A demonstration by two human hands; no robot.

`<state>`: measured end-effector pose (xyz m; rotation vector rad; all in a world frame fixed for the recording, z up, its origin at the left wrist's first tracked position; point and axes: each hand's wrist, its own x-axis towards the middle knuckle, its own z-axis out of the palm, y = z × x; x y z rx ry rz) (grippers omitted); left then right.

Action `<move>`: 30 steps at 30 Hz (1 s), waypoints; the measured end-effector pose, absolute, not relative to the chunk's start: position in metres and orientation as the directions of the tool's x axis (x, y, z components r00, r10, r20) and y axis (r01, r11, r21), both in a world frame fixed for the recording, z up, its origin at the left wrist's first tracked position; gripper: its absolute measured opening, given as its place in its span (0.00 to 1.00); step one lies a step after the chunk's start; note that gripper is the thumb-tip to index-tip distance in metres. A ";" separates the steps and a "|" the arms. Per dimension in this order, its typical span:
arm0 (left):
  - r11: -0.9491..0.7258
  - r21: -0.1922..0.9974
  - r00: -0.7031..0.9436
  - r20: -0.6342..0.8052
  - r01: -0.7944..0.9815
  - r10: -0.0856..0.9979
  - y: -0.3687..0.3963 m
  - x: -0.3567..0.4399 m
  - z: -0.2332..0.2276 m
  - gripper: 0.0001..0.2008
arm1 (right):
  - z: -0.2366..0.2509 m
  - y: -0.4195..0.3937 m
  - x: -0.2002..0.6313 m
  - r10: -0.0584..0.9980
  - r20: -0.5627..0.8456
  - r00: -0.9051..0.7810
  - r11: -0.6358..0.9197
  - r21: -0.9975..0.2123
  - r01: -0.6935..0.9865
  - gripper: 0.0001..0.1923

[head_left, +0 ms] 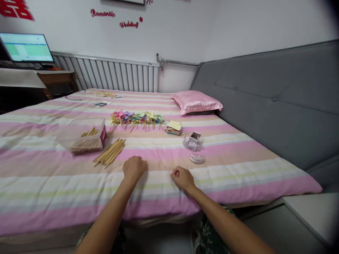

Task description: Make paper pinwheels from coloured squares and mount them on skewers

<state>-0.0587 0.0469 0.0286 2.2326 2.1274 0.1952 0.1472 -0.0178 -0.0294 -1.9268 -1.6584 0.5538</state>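
Observation:
My left hand (134, 167) rests knuckles up on the striped bedspread (159, 180), its fingers curled under and nothing seen in it. Just left of it lies a bundle of thin wooden sticks (110, 152). To the right, my right hand (183, 178) lies in a loose fist on the cloth, with no object showing in it. A round white roll, apparently tape (197, 158), sits beyond the right hand. Behind that is a clear packet with small boxes (192, 141). A stack of coloured paper squares (174, 127) and a row of paper pinwheels (137, 118) lie farther back.
At left stands a clear plastic box (87, 143) holding more sticks. A pink pillow (197, 101) leans near the grey headboard (265, 84). Toward the far edge are a small dark flat item (100, 104) and pale strips (106, 94). A radiator (111, 74) lines the wall.

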 end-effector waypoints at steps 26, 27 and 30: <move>-0.410 0.242 0.336 0.294 0.880 0.895 0.041 -0.046 -0.024 0.13 | 0.026 0.257 0.204 0.942 0.164 0.293 -0.224 -0.344 0.912 0.21; -0.409 0.246 0.334 0.294 0.879 0.895 0.042 -0.046 -0.024 0.13 | 0.023 0.261 0.205 0.941 0.157 0.299 -0.234 -0.336 0.912 0.22; -0.412 0.261 0.335 0.293 0.873 0.896 0.042 -0.047 -0.024 0.13 | 0.014 0.270 0.209 0.942 0.143 0.302 -0.246 -0.316 0.916 0.21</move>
